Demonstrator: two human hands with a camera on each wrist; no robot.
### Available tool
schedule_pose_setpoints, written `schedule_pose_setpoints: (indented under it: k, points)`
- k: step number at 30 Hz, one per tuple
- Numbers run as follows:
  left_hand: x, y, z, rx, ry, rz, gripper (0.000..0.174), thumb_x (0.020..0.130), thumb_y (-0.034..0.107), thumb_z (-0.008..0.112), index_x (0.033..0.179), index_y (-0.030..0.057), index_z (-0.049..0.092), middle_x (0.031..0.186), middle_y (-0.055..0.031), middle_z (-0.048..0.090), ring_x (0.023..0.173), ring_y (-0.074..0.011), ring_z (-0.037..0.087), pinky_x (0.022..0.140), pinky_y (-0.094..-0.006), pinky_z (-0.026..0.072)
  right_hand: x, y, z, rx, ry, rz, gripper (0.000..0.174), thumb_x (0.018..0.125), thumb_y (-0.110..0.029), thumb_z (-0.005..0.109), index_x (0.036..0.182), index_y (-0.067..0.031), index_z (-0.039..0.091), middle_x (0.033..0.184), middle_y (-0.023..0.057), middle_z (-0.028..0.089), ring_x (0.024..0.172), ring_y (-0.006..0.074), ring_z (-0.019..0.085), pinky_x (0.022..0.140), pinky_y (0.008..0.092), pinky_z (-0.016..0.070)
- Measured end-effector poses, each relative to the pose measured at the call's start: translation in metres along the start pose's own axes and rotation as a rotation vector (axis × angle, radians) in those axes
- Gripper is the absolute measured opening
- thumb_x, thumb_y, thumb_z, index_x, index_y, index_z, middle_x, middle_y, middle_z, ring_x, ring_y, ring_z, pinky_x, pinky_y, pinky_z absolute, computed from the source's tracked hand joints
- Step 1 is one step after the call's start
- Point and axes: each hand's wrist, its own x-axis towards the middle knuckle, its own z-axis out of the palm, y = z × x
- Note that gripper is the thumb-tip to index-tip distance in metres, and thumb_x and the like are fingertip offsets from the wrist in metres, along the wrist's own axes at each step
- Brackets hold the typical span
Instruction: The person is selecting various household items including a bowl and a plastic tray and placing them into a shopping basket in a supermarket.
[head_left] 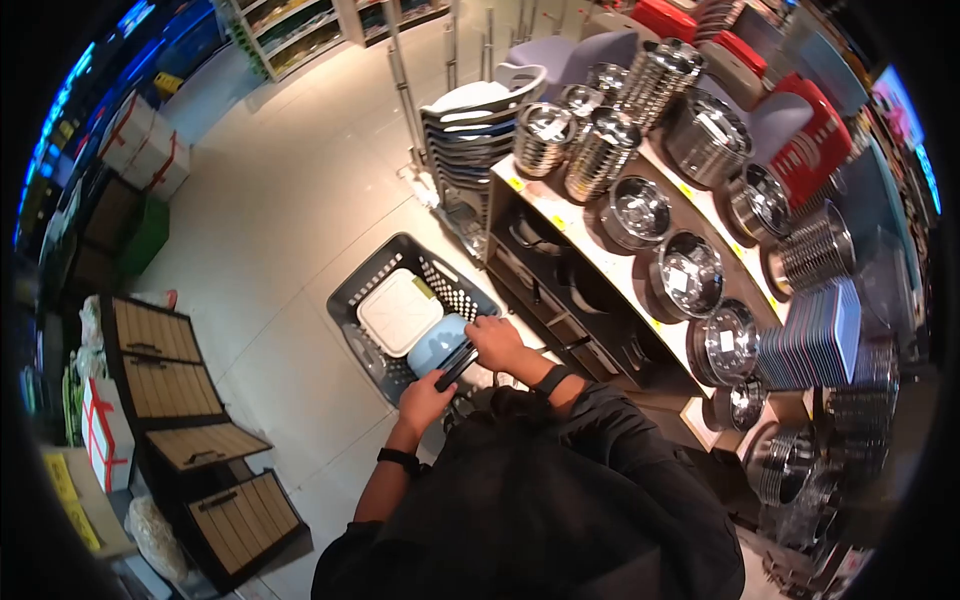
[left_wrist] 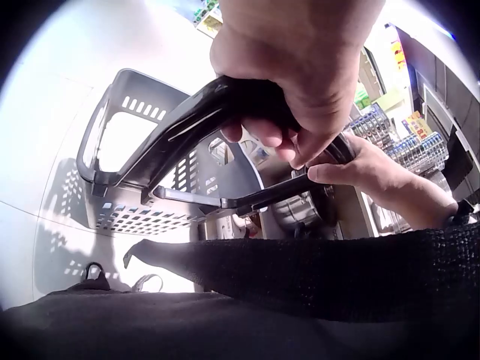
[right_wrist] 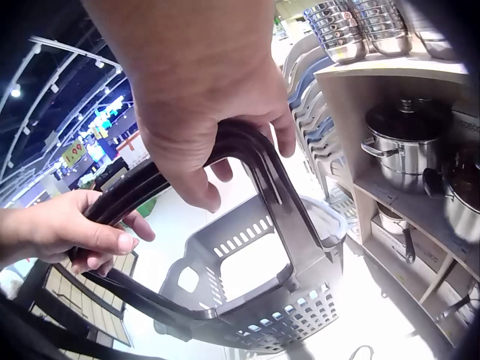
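Here, your left hand point(head_left: 423, 402) and right hand point(head_left: 497, 345) both curl round the handle point(head_left: 457, 368) of the basket point(head_left: 448, 280) just below them. Inside, a blue item point(head_left: 435, 345) lies beside a white item point(head_left: 398, 308). Beyond, to your right, a shelf point(head_left: 597, 252) carries steel bowls point(head_left: 690, 275).

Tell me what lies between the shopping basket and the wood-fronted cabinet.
Only bare tiled floor shows between the shopping basket and the wood-fronted cabinet; the head view shows this stretch.
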Motion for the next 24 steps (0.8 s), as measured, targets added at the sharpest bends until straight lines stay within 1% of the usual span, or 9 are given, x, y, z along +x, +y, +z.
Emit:
schedule_pose_setpoints:
  k: [2,3,4,6,8,9,13,20,24]
  points:
    - [0.004,0.004,-0.008,-0.020,-0.021,-0.086,0.043,0.081,0.039,0.070,0.114,0.0117,0.064,0.097,-0.0161,0.070,0.091,-0.0360,0.066,0.078,-0.0456,0.0528,0.010,-0.001,-0.006,0.013,-0.022,-0.001,0.041,0.065,-0.016,0.074,0.103,-0.0102,0.057,0.099,0.0116,0.058,0.101,0.0330,0.058,0.078,0.0449,0.0465]
    - [0.008,-0.001,-0.007,-0.011,0.077,-0.019,0.044,0.079,0.038,0.071,0.115,0.0124,0.063,0.099,-0.0140,0.070,0.093,-0.0337,0.066,0.081,-0.0440,0.0519,0.014,0.001,-0.005,0.006,0.109,-0.092,0.046,0.063,-0.016,0.076,0.105,-0.0103,0.058,0.100,0.0119,0.058,0.100,0.0330,0.059,0.079,0.0455,0.0469]
    - [0.009,-0.003,-0.007,-0.001,0.180,0.054,0.046,0.078,0.037,0.073,0.116,0.0132,0.063,0.101,-0.0120,0.070,0.094,-0.0315,0.066,0.084,-0.0424,0.0511,0.019,-0.001,-0.010,-0.007,0.143,-0.128,0.040,0.070,-0.016,0.072,0.106,-0.0088,0.057,0.105,0.0139,0.060,0.102,0.0336,0.060,0.084,0.0460,0.0465]
    - [0.012,-0.008,-0.010,0.072,0.193,-0.011,0.053,0.074,0.035,0.076,0.120,0.0144,0.061,0.107,-0.0090,0.067,0.101,-0.0286,0.063,0.091,-0.0405,0.0472,0.035,-0.003,-0.011,0.034,-0.105,-0.034,0.047,0.065,-0.017,0.077,0.107,-0.0104,0.058,0.099,0.0128,0.060,0.098,0.0330,0.060,0.082,0.0461,0.0481]
    - [0.022,-0.015,-0.011,0.185,0.319,0.038,0.059,0.072,0.035,0.078,0.124,0.0142,0.058,0.113,-0.0090,0.063,0.110,-0.0289,0.058,0.096,-0.0420,0.0430,0.047,-0.003,-0.015,0.022,-0.101,-0.079,0.046,0.066,-0.016,0.076,0.108,-0.0107,0.058,0.097,0.0128,0.061,0.096,0.0330,0.061,0.080,0.0456,0.0488]
    - [0.027,-0.019,-0.012,0.181,0.339,0.058,0.067,0.070,0.034,0.079,0.128,0.0121,0.055,0.124,-0.0110,0.057,0.119,-0.0297,0.052,0.100,-0.0444,0.0394,0.053,-0.003,-0.015,0.020,-0.080,-0.083,0.045,0.067,-0.016,0.076,0.107,-0.0106,0.058,0.097,0.0129,0.061,0.095,0.0330,0.061,0.079,0.0456,0.0491]
    - [0.043,-0.029,-0.018,0.233,0.379,0.001,0.075,0.068,0.034,0.081,0.133,0.0113,0.051,0.132,-0.0132,0.051,0.127,-0.0307,0.046,0.106,-0.0455,0.0349,0.072,-0.003,-0.013,0.020,-0.080,-0.103,0.039,0.067,-0.017,0.076,0.101,-0.0087,0.057,0.094,0.0131,0.062,0.092,0.0329,0.062,0.078,0.0450,0.0501]
    - [0.064,-0.040,-0.045,0.227,0.387,0.000,0.073,0.069,0.034,0.081,0.132,0.0105,0.052,0.134,-0.0135,0.052,0.126,-0.0316,0.046,0.107,-0.0458,0.0356,0.107,-0.015,-0.020,0.006,-0.092,-0.092,0.039,0.065,-0.018,0.079,0.096,-0.0080,0.057,0.092,0.0130,0.063,0.092,0.0327,0.063,0.078,0.0445,0.0509]
    - [0.077,-0.042,-0.067,0.134,0.264,-0.023,0.064,0.073,0.034,0.076,0.129,0.0100,0.056,0.124,-0.0132,0.059,0.117,-0.0315,0.055,0.099,-0.0434,0.0432,0.124,-0.018,-0.017,0.022,-0.077,-0.071,0.038,0.066,-0.018,0.076,0.099,-0.0079,0.058,0.093,0.0134,0.063,0.091,0.0330,0.063,0.079,0.0447,0.0513]
